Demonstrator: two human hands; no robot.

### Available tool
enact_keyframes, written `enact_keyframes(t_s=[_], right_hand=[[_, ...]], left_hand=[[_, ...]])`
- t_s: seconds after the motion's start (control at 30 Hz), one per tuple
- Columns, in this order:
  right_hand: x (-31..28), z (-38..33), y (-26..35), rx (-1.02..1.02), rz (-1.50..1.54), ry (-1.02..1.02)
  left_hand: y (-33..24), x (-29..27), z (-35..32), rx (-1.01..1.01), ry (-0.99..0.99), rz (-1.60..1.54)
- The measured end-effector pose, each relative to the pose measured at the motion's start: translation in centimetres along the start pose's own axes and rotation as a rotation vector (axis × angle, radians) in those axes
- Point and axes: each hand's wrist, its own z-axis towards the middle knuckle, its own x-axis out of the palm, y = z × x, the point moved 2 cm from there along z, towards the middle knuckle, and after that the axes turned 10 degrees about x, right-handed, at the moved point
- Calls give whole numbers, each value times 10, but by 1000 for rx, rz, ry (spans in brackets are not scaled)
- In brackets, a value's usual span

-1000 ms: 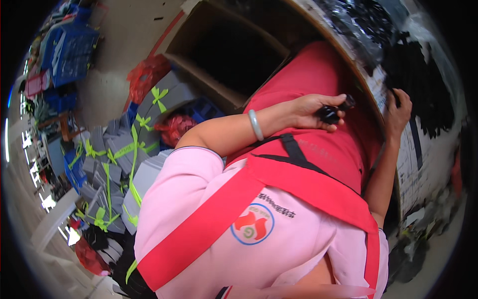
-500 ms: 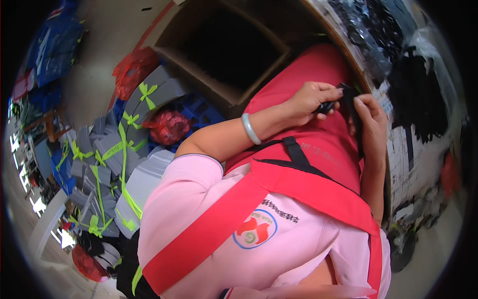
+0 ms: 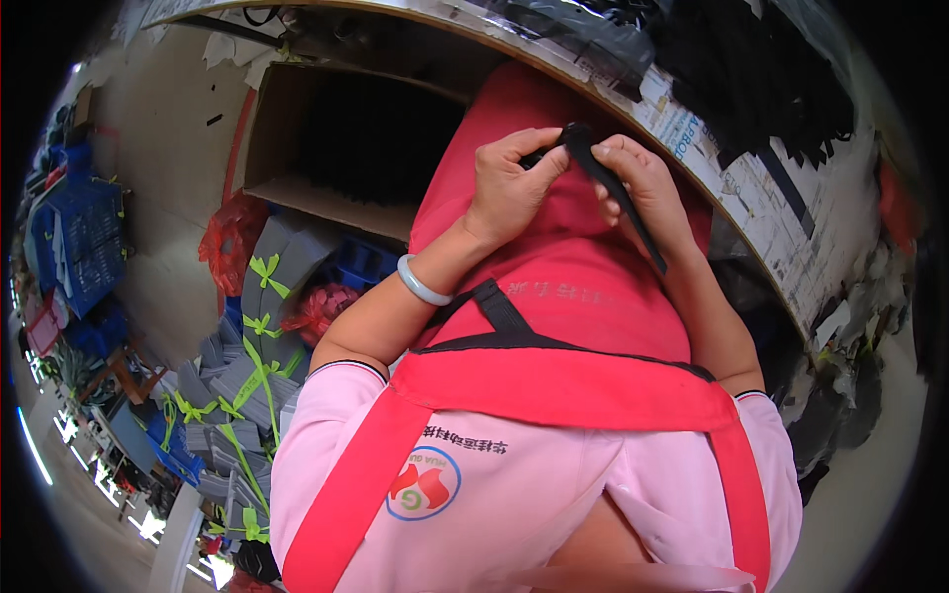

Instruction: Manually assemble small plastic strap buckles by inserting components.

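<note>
A curved workbench (image 3: 761, 212) with a pale, paper-covered edge arcs across the top and right of the view, heaped with black parts (image 3: 751, 59). Below its left stretch sits an open cardboard box (image 3: 297, 128), dark inside, and further left on the floor lie grey stacks tied with green tape (image 3: 242, 385), red mesh bags (image 3: 232, 242) and a blue crate (image 3: 84, 237). The person wears a pink shirt (image 3: 554, 504) under a red apron (image 3: 573, 287) (its straps cross the chest), and a pale bangle (image 3: 423, 287) rings the left wrist. Both hands meet in front of the apron, just under the bench edge. The left hand (image 3: 509, 188) is curled, thumb and fingertips pinching the upper end of a slim black strip (image 3: 613, 188). The right hand (image 3: 643, 183) is closed round the same strip just beside it, and the strip's free end slants down along the right wrist, lying against the apron's background rather than on the bench.
</note>
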Motion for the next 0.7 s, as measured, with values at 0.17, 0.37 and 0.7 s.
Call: enact_keyframes(t_s=[0.17, 0.37, 0.7], right_hand=[[-7, 3, -1, -99, 277, 108], [-18, 4, -1, -204, 364, 80], [-24, 12, -7, -294, 167, -57]], left_hand=[[1, 11, 14, 186, 47, 224], [4, 24, 24, 375, 85, 332], [3, 26, 21, 387, 130, 394]])
